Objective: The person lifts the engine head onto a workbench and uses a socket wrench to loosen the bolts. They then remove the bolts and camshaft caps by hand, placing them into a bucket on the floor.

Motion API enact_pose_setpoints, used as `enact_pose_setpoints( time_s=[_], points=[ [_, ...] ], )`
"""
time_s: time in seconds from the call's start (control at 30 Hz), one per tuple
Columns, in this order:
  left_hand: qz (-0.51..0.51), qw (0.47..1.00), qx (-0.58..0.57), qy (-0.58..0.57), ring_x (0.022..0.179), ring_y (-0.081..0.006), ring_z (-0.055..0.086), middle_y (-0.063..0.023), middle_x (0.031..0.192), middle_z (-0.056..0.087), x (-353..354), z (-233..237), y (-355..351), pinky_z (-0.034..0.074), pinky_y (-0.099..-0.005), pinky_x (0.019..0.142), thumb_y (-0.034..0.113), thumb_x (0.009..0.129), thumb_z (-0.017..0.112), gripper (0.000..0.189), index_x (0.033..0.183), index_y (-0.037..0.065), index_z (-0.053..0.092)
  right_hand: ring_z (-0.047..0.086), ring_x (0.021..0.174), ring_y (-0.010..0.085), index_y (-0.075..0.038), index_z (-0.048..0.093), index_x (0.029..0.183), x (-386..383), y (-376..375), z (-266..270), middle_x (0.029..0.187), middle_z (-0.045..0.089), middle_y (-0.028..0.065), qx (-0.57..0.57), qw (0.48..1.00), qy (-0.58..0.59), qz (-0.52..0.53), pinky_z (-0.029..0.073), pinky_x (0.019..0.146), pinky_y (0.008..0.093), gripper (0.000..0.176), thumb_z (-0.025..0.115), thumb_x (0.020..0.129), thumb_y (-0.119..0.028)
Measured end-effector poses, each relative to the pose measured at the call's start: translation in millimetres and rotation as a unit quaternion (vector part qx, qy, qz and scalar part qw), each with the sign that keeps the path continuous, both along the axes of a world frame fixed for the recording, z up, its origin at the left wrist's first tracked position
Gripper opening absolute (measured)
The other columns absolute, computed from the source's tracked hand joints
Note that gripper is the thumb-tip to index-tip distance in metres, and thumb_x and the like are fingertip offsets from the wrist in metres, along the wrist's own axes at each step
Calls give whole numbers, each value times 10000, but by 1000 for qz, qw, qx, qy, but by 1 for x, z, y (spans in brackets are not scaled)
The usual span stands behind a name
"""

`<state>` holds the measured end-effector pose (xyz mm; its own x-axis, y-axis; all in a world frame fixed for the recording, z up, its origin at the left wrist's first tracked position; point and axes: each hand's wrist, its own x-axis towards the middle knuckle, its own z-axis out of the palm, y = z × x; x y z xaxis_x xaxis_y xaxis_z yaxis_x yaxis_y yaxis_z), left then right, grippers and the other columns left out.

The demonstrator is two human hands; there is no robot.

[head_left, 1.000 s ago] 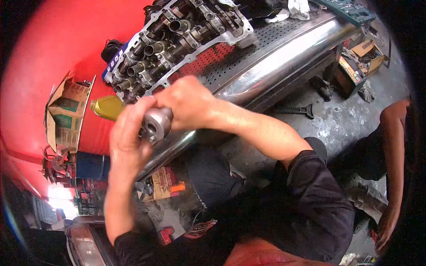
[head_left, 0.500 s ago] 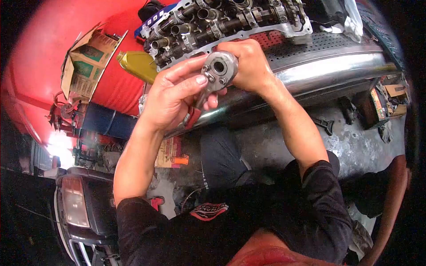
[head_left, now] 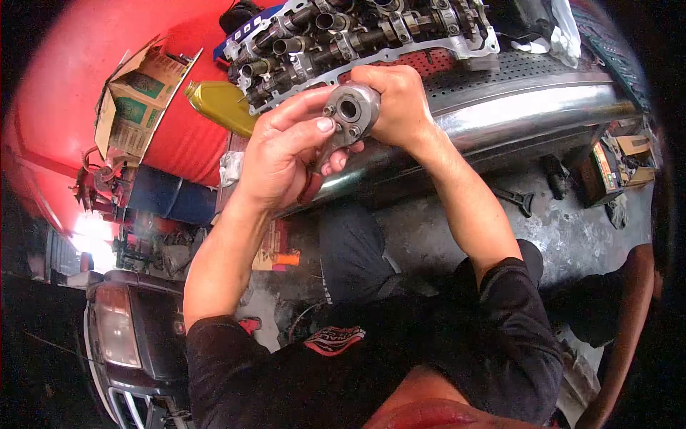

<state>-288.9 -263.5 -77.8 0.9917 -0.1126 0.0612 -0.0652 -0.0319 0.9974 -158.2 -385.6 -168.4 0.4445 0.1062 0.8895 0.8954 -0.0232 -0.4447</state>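
Note:
My left hand (head_left: 279, 154) is closed around a ratchet wrench (head_left: 351, 113), its thumb resting on the small lever beside the round head. The head faces me, with a hole in its middle and screws around it. A red part of the handle shows under my left palm. My right hand (head_left: 397, 102) is closed in a fist against the far side of the head; what its fingers hold is hidden. Just beyond both hands lies a cylinder head (head_left: 343, 46) with camshafts and several round tubes standing up from it.
The cylinder head rests on a perforated metal surface (head_left: 514, 82) with a rounded, shiny edge (head_left: 543, 107). At left are a yellow-green bottle (head_left: 221, 107), an open cardboard box (head_left: 139, 107) and a red drum (head_left: 189, 143). A vehicle front (head_left: 136, 329) stands lower left. Another person's arm (head_left: 632, 322) shows at right.
The ratchet head has tilted slightly and shifted a little left and down, both hands keeping their hold. The whole view has shifted slightly.

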Motion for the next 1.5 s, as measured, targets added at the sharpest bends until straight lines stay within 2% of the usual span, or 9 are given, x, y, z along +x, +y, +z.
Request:
enact_pose_setpoints(
  time_s=[0.37,0.77,0.9,1.07,1.13,1.2,1.27,1.37,1.5],
  points=[
    [-44,991,-125,10,855,-282,676,-180,1091,646,0,-6,-11,533,-310,640,62,909,509,461,1356,-45,480,651,608,245,-44,602,687,-1,-2,8,668,636,78,131,983,-104,-73,502,545,330,154,741,703,-108],
    [7,998,-56,-33,863,-237,673,-167,1085,649,-5,-13,-20,523,-275,663,68,907,490,480,1378,-25,480,656,650,311,-109,611,707,-4,3,4,682,631,82,143,988,-38,-45,500,553,403,139,700,767,-197],
    [-19,992,88,-87,1011,-243,653,-144,1138,649,-8,-8,-18,529,-310,844,59,899,588,533,1412,0,457,673,681,328,-116,657,764,0,0,0,707,656,101,61,997,-35,-35,527,592,424,113,709,743,-214],
    [-108,649,729,-190,964,-272,620,-87,1065,615,-8,60,-5,458,-394,1007,61,742,667,561,1296,114,595,678,756,393,-104,742,867,-7,-3,0,792,695,187,-229,965,38,118,559,708,475,235,706,662,-212],
    [-160,452,787,-388,924,-292,609,-99,974,587,0,69,-10,478,-435,961,73,724,610,469,1189,124,629,680,770,399,-70,731,800,-21,2,6,787,689,210,-299,944,37,136,557,736,485,206,700,648,-205],
    [-159,400,766,-477,854,-273,593,-104,907,559,2,62,-13,487,-426,919,69,674,646,490,1160,119,616,684,779,399,-53,720,769,-24,10,4,771,691,203,-237,960,2,148,563,742,472,209,707,623,-203],
    [-69,457,793,-397,895,-318,595,-122,954,573,-8,53,-15,467,-445,983,40,662,680,577,1224,116,575,666,705,380,-107,691,741,-20,10,5,703,673,143,-156,984,12,81,543,654,474,155,723,639,-219],
    [100,804,526,-258,922,-315,601,-144,1079,567,-16,5,-10,492,-369,902,38,759,701,633,1334,42,436,697,645,272,-149,662,716,-14,-3,25,681,681,66,-91,987,-113,-74,550,554,422,130,709,682,-265],
    [139,878,371,-267,976,-189,537,-89,1101,504,-11,-7,-44,458,-308,893,8,752,665,539,1246,23,449,670,605,242,-165,574,655,1,-16,40,623,607,40,39,970,-196,-138,513,517,391,165,706,680,-259]
  ],
)
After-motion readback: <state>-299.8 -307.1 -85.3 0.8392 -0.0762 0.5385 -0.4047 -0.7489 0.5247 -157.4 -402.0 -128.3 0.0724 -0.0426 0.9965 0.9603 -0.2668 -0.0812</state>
